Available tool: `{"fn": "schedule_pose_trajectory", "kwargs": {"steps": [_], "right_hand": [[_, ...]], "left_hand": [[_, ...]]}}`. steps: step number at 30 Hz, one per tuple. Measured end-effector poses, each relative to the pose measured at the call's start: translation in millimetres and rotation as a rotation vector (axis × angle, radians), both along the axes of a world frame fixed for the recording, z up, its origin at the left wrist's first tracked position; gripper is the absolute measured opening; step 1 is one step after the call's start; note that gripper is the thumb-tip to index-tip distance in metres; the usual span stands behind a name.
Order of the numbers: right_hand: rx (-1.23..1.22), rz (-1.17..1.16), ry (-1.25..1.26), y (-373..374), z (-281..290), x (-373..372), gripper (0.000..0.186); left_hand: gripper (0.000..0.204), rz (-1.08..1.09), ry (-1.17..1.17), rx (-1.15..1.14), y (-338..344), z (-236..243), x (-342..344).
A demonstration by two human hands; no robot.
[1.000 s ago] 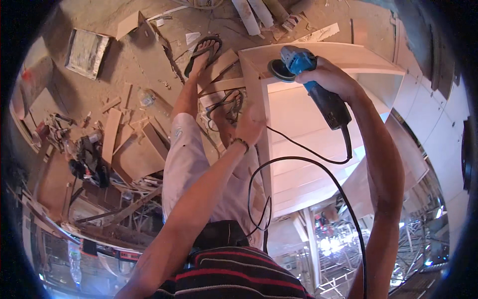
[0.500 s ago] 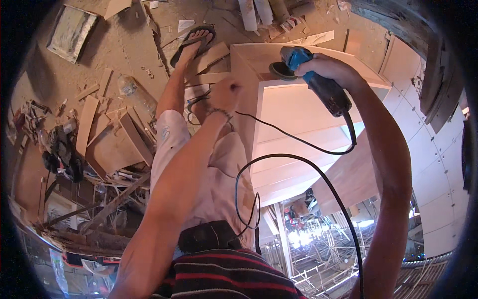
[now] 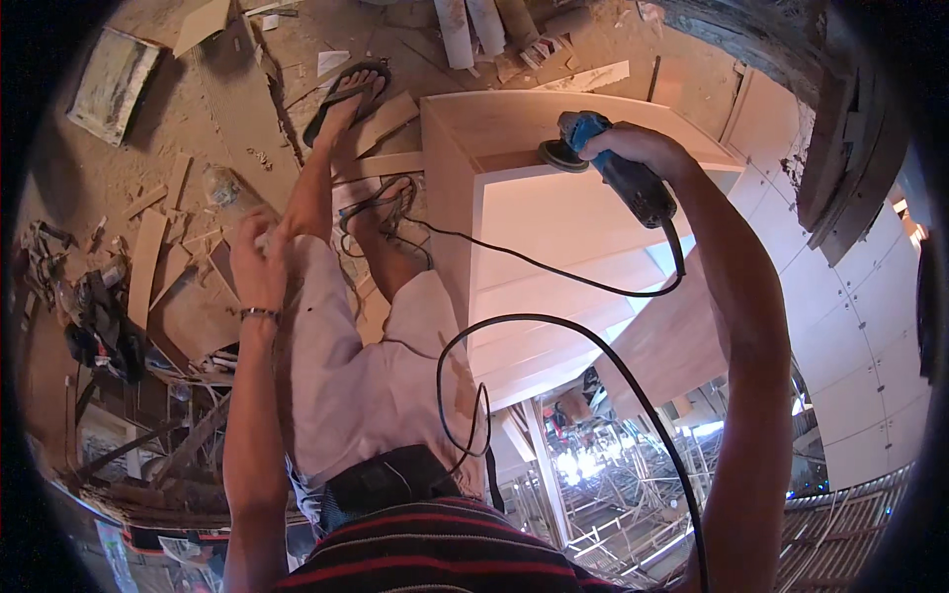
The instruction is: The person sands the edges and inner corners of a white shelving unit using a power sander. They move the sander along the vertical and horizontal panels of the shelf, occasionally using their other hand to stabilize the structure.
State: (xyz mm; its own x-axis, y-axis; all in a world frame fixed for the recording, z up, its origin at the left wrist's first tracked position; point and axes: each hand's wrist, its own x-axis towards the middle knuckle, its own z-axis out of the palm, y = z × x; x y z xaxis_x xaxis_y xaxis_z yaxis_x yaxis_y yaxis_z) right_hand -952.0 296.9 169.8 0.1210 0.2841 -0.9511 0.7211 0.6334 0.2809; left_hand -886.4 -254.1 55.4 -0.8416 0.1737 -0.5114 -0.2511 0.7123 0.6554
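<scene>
My right hand (image 3: 633,146) is closed around a blue and black angle grinder (image 3: 633,183). A round, dark disc (image 3: 561,155) on its head rests at, or just above, the near edge of a pale wooden cabinet (image 3: 549,212). From the tool's rear end, a black power cord (image 3: 554,265) loops back across the cabinet towards my legs. My left hand (image 3: 260,265) hangs beside my left thigh, fingers loosely apart, with nothing visible in it.
Wood offcuts (image 3: 148,247) and a clear plastic bottle (image 3: 225,186) lie on the dusty floor to the left. A rectangular tray-like piece (image 3: 117,84) is at the far left. White panels (image 3: 840,356) stand on the right. Cord coils around my sandalled feet (image 3: 381,203).
My left hand has swung left, from over my right leg to beside my left thigh. The grinder stays at the cabinet edge in my right hand; the whole view has shifted slightly.
</scene>
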Motion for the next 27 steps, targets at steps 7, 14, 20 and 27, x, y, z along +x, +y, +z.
{"fn": "schedule_pose_trajectory", "kwargs": {"steps": [7,14,20,27], "right_hand": [[0.034,0.062,-0.022,33,-12,6,0.050],[-0.026,0.107,-0.075,17,-25,2,0.055],[-0.080,0.129,-0.076,-5,-14,-16,0.052],[-0.165,0.146,0.008,-60,-22,-26,0.043]], "left_hand": [[0.055,0.034,-0.227,-0.176,-11,28,23],[0.051,0.114,-0.283,-0.153,-12,27,33],[0.046,0.126,-0.234,-0.089,-10,19,35],[0.044,0.063,-0.222,-0.137,-15,19,38]]}}
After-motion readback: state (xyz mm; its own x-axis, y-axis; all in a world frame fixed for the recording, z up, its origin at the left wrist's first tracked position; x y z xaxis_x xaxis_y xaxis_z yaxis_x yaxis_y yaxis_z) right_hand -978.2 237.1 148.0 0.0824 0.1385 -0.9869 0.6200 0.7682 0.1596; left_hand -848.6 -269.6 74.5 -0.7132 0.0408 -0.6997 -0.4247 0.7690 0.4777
